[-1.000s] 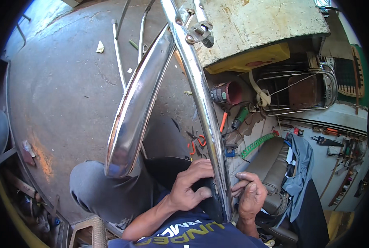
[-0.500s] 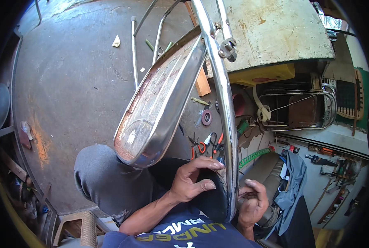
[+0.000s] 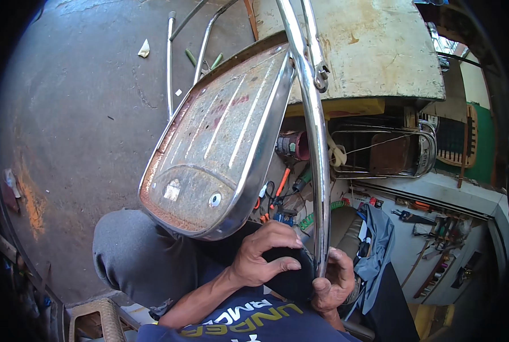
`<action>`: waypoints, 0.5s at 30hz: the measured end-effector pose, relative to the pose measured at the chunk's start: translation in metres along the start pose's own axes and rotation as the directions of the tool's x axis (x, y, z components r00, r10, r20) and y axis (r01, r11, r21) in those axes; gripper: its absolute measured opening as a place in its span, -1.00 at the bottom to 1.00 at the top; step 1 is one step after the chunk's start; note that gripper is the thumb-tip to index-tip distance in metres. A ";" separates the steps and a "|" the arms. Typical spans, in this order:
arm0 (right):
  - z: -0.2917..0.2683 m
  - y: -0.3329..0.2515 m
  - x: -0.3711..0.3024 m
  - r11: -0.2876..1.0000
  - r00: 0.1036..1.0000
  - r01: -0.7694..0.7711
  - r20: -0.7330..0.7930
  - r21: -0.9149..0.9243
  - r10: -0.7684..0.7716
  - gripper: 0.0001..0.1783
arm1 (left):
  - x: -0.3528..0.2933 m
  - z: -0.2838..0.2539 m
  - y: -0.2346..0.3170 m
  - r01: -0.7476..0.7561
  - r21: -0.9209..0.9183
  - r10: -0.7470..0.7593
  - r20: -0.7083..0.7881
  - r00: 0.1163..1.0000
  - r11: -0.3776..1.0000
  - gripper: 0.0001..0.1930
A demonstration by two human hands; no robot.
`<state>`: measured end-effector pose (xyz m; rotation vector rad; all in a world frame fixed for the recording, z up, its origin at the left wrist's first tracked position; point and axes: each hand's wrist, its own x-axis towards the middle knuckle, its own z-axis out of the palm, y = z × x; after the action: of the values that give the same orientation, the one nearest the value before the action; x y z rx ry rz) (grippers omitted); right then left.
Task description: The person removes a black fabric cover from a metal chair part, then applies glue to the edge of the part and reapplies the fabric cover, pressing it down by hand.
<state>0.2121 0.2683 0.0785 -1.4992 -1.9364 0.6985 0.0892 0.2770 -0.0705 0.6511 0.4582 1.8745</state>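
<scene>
A folding chair with a chromed tube frame [image 3: 316,137] stands tilted across my lap, its rust-marked metal seat [image 3: 217,142] showing its underside. A dark panel [image 3: 291,279], perhaps the chair's backrest, lies at the lower end of the tube against my body. My left hand [image 3: 269,253] is over this panel, left of the tube; thumb and fingers curve apart with nothing visible between them. At the tube's lower end, my right hand [image 3: 333,279] wraps round it, thumb in front and fingers along its right side.
A worn pale tabletop [image 3: 374,51] stands at the far right. Stacked folded chairs [image 3: 380,148] lie beneath it. Pliers, orange-handled tools [image 3: 280,185] and a green coiled hose [image 3: 323,215] are on the floor close by. A woven stool [image 3: 98,319] is at lower left; tools hang at right.
The chair has turned so more of the seat's underside faces me. My right hand has closed round the tube from beside it. The whole view has shifted slightly.
</scene>
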 end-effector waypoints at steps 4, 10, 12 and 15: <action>0.004 -0.003 0.003 1.000 1.000 0.010 0.001 -0.004 -0.010 -0.22 | 0.003 -0.001 0.003 -0.012 0.054 0.010 0.033 0.999 0.998 -0.62; 0.007 -0.005 0.007 1.000 1.000 0.010 0.013 0.011 -0.010 -0.23 | 0.004 -0.002 0.005 -0.023 0.077 0.020 0.031 0.999 0.997 -0.65; 0.007 -0.004 0.006 1.000 1.000 0.003 0.009 0.022 -0.003 -0.23 | 0.002 -0.002 0.001 -0.049 0.086 0.047 0.023 0.999 0.995 -0.65; 0.006 -0.001 0.005 0.999 1.000 -0.010 0.006 0.043 0.010 -0.22 | 0.001 -0.001 0.000 -0.034 0.079 0.033 0.013 0.999 0.996 -0.65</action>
<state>0.2056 0.2726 0.0758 -1.4833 -1.9073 0.7449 0.0881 0.2781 -0.0704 0.7265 0.5184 1.8909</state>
